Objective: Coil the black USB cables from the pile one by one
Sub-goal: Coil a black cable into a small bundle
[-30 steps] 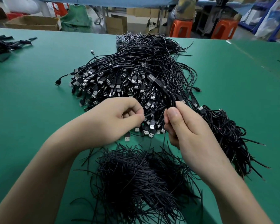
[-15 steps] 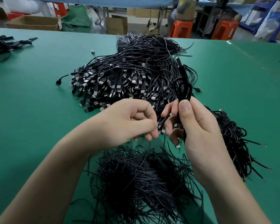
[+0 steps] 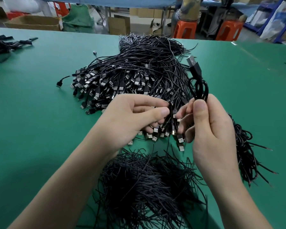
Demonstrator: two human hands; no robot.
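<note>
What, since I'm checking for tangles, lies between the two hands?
Head view: the pile's near-edge USB plugs show between the left hand and the right hand, which grips the coiled cable.

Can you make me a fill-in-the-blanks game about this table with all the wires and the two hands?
1. The table has the colour ___.
2. The right hand holds a looped cable with its plug pointing ___.
3. The two stools behind the table are ___.
Missing words: green; up; orange.
</note>
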